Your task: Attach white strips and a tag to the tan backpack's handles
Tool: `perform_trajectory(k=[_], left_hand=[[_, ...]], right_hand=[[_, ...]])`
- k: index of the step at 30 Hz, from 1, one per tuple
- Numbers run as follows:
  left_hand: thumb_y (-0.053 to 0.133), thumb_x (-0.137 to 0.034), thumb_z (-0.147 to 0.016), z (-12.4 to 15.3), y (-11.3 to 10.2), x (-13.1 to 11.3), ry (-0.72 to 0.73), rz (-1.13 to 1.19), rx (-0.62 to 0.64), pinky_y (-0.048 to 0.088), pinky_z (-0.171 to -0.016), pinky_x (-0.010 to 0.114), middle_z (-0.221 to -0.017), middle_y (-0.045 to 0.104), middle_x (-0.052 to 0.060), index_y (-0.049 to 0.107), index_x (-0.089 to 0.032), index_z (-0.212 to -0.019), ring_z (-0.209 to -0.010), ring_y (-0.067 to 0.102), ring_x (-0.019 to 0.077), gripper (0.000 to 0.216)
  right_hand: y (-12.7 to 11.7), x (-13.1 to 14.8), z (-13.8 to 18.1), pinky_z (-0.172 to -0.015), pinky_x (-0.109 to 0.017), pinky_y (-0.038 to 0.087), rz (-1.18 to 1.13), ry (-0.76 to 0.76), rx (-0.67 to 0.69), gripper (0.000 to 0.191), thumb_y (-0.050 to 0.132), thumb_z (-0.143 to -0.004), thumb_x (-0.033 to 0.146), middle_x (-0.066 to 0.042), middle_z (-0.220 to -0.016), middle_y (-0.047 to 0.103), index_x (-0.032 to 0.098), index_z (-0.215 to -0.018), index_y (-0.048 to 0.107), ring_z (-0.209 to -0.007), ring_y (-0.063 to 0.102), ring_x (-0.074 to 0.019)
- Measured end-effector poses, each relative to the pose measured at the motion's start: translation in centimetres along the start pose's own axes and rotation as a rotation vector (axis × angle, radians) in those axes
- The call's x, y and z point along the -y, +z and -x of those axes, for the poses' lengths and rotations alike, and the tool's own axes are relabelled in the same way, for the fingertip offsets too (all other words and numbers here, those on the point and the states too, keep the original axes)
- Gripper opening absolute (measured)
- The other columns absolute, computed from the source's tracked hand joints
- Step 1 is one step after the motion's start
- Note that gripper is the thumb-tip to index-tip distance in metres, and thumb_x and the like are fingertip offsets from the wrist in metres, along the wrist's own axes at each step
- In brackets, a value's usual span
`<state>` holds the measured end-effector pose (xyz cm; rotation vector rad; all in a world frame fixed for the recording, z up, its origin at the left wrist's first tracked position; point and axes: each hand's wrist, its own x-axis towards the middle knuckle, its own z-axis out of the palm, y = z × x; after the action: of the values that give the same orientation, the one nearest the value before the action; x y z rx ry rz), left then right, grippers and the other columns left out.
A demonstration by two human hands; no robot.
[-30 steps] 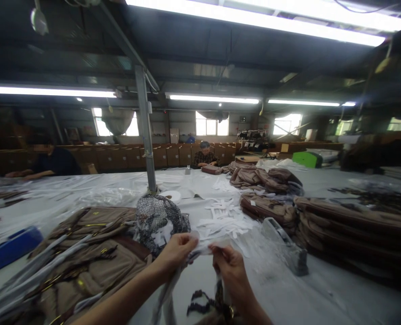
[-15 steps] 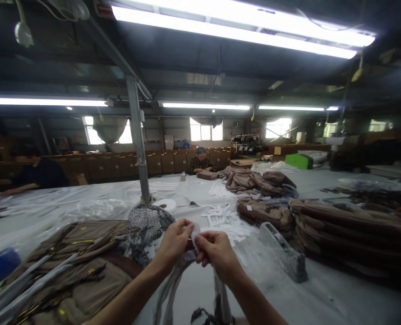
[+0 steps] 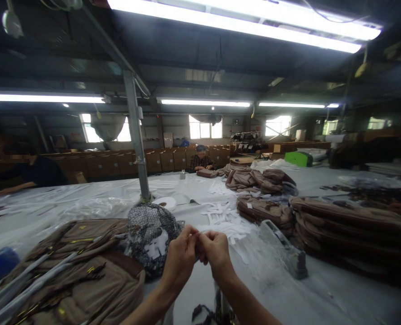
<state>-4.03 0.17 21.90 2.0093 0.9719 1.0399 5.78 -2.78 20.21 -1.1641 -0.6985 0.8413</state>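
My left hand (image 3: 182,257) and my right hand (image 3: 214,250) meet at the fingertips in front of me, both pinched closed. What they pinch is hidden between the fingers. Under my wrists hang pale strips and a dark strap (image 3: 203,312). Just left of my hands sits a dark speckled mesh bag (image 3: 151,237) with white paper pieces showing through it. Brown bags (image 3: 81,271) with pale straps lie piled at the lower left.
A tape dispenser (image 3: 283,255) stands right of my hands. Stacks of brown bags (image 3: 349,225) fill the right side. White paper slips (image 3: 223,216) and a tape roll (image 3: 164,203) lie mid-table by a steel post (image 3: 137,144). Two people sit at the far edge.
My hands have come together from a spread hold; the pale strip seen between them earlier is now hidden in the pinch. The view has shifted slightly.
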Motion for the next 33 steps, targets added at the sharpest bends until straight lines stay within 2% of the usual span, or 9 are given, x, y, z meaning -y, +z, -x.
perform_trajectory(k=[7, 11, 15, 17, 21, 24, 26, 29, 33], left_hand=[[0.046, -0.040, -0.085, 0.4, 0.4, -0.4, -0.008, 0.077, 0.041, 0.040, -0.056, 0.023, -0.060, 0.060, -0.002, 0.055, -0.021, -0.072, -0.058, 0.055, 0.0146, 0.025], [0.044, -0.047, -0.084, -0.5, 0.8, -0.1, -0.008, 0.136, 0.036, 0.036, -0.052, 0.023, -0.053, 0.052, -0.002, 0.050, -0.019, -0.062, -0.053, 0.049, 0.0125, 0.036], [0.063, -0.047, -0.067, -2.4, 0.8, 0.2, -0.282, 0.420, 0.203, 0.036, -0.049, 0.023, -0.053, 0.057, -0.003, 0.051, -0.017, -0.082, -0.047, 0.052, 0.0128, 0.035], [0.069, -0.047, -0.058, -3.0, 0.5, 0.1, -0.391, 0.474, 0.300, 0.035, -0.047, 0.022, -0.052, 0.057, -0.002, 0.050, -0.016, -0.079, -0.044, 0.052, 0.0121, 0.042], [0.068, -0.045, -0.059, -3.2, 0.2, -0.7, -0.418, 0.460, 0.323, 0.028, -0.044, 0.018, -0.050, 0.052, -0.006, 0.046, -0.018, -0.072, -0.040, 0.046, 0.0063, 0.037], [0.066, -0.045, -0.062, -3.3, 0.3, -1.2, -0.399, 0.431, 0.318, 0.025, -0.043, 0.016, -0.050, 0.050, -0.008, 0.045, -0.019, -0.073, -0.040, 0.046, 0.0057, 0.035], [0.066, -0.047, -0.062, -3.6, 0.5, -1.2, -0.391, 0.399, 0.328, 0.025, -0.042, 0.017, -0.049, 0.047, -0.009, 0.045, -0.019, -0.072, -0.039, 0.045, 0.0064, 0.036], [0.062, -0.044, -0.065, -4.2, 1.0, -0.8, -0.343, 0.335, 0.311, 0.027, -0.043, 0.019, -0.048, 0.046, -0.008, 0.046, -0.019, -0.069, -0.040, 0.044, 0.0078, 0.030], [0.058, -0.026, -0.066, -4.8, 1.7, -0.2, -0.144, 0.196, 0.158, 0.032, -0.053, 0.023, -0.052, 0.049, -0.006, 0.049, -0.018, -0.060, -0.052, 0.044, 0.0099, 0.013]], right_hand=[[-1.9, -0.3, 0.6, -0.046, -0.019, 0.046, -0.162, -0.012, 0.204, 0.040, 0.076, -0.061, 0.046, -0.003, -0.052, 0.063, 0.008, -0.070, 0.066, -0.046, 0.057, -0.0101], [-2.3, -0.5, 0.6, -0.038, -0.017, 0.038, -0.090, -0.096, 0.099, 0.038, 0.073, -0.065, 0.046, -0.002, -0.046, 0.059, 0.008, -0.068, 0.067, -0.038, 0.049, -0.0075], [-2.3, -0.5, 0.2, -0.033, -0.017, 0.030, 0.004, -0.174, 0.061, 0.030, 0.067, -0.071, 0.040, 0.001, -0.042, 0.055, 0.010, -0.067, 0.066, -0.034, 0.042, -0.0063], [-2.4, -0.5, 0.3, -0.033, -0.017, 0.029, 0.045, -0.180, 0.056, 0.029, 0.065, -0.072, 0.038, 0.002, -0.041, 0.054, 0.010, -0.064, 0.064, -0.033, 0.041, -0.0059], [-2.9, -0.4, 0.5, -0.035, -0.019, 0.030, 0.155, -0.208, 0.029, 0.027, 0.061, -0.076, 0.038, 0.002, -0.044, 0.053, 0.011, -0.072, 0.066, -0.035, 0.041, -0.0072], [-3.6, 0.1, 0.3, -0.049, -0.023, 0.042, 0.349, -0.468, -0.065, 0.023, 0.063, -0.076, 0.031, -0.003, -0.073, 0.065, 0.016, -0.094, 0.066, -0.052, 0.053, -0.0113], [-4.1, 0.4, -0.3, -0.065, -0.026, 0.046, 0.475, -0.666, -0.023, 0.016, 0.063, -0.078, 0.026, -0.004, -0.088, 0.067, 0.020, -0.092, 0.066, -0.069, 0.058, -0.0147], [-4.7, 0.6, -1.2, -0.073, -0.028, 0.043, 0.576, -0.756, 0.068, 0.007, 0.060, -0.081, 0.024, -0.003, -0.080, 0.068, 0.021, -0.080, 0.066, -0.078, 0.060, -0.0173], [-5.2, 0.1, -1.6, -0.081, -0.032, 0.036, 0.745, -0.887, 0.093, 0.011, 0.056, -0.086, 0.022, -0.002, -0.079, 0.069, 0.020, -0.079, 0.064, -0.077, 0.060, -0.0167]])
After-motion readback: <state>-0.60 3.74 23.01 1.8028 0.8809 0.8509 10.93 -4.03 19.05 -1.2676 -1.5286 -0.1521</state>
